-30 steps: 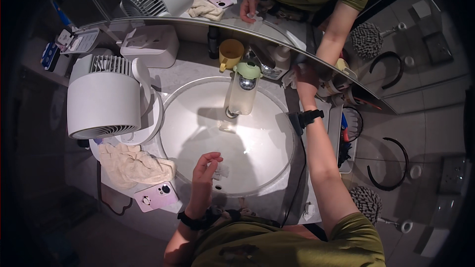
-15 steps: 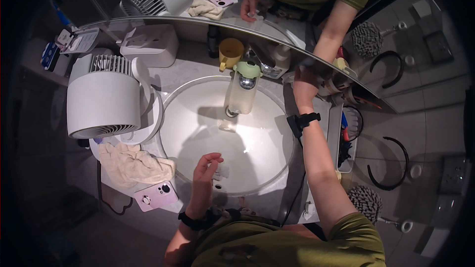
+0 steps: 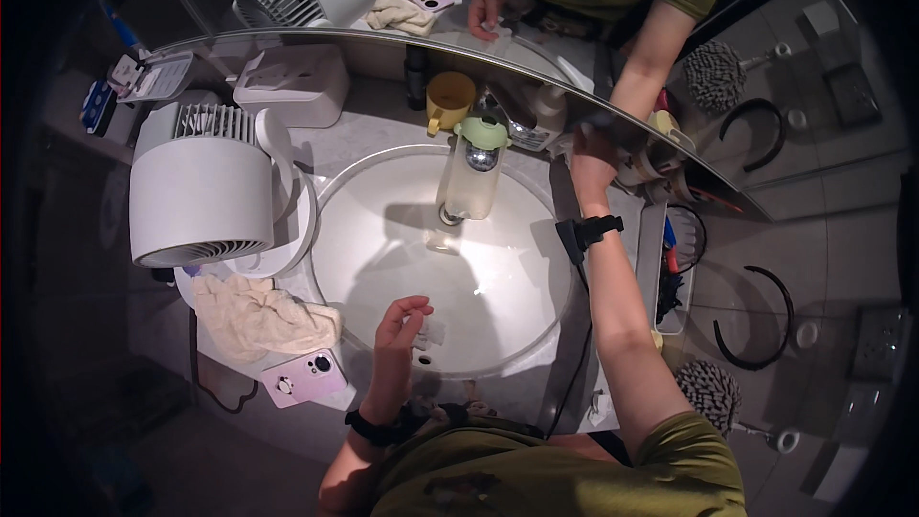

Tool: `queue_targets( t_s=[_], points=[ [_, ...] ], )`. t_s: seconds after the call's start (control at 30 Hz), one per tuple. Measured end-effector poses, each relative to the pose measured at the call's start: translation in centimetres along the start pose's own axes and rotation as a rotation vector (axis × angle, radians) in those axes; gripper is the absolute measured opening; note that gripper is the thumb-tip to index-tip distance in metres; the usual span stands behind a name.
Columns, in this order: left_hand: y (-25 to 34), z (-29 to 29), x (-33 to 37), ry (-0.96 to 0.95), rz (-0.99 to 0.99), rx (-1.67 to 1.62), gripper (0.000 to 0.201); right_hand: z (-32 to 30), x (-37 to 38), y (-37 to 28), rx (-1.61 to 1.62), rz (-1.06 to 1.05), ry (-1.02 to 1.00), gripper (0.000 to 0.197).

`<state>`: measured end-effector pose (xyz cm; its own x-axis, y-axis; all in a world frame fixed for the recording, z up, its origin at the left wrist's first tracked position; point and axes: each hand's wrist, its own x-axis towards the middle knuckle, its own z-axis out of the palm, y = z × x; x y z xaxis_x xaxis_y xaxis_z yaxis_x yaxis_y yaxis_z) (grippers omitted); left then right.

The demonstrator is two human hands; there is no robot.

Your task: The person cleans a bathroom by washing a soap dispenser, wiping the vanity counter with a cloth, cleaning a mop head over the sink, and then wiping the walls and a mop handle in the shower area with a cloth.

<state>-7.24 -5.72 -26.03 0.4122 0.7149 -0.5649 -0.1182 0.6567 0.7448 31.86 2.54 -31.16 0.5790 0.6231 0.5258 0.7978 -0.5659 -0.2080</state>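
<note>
One pale scrap (image 3: pixel 434 332) hangs over near side of sink (image 3: pixel 517 278), pinched by your left hand (image 3: pixel 395 330); loose pinch could drop it. Your right hand (image 3: pixel 593 161), far right: fingers hidden, can't tell grip; blind reach could topple bottle (image 3: pixel 549 115).

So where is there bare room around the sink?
Bare counter lies between the white box, yellow mug and basin. Crowded: left, with fan, cloth and phone; right rear, with a pump bottle and the right hand.
</note>
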Motion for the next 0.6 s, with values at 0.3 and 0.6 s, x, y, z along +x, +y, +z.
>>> queue_targets(
  t_s=[0.3,0.6],
  points=[
    [-0.4,0.1,0.5,-0.032,0.012,0.008,0.022,0.7,0.3,0.7,-0.056,-0.030,0.031,0.027],
    [-0.2,0.2,0.3,-0.047,0.024,0.004,0.022,0.2,0.4,0.2,-0.104,-0.016,-0.032,0.032]
  ],
)
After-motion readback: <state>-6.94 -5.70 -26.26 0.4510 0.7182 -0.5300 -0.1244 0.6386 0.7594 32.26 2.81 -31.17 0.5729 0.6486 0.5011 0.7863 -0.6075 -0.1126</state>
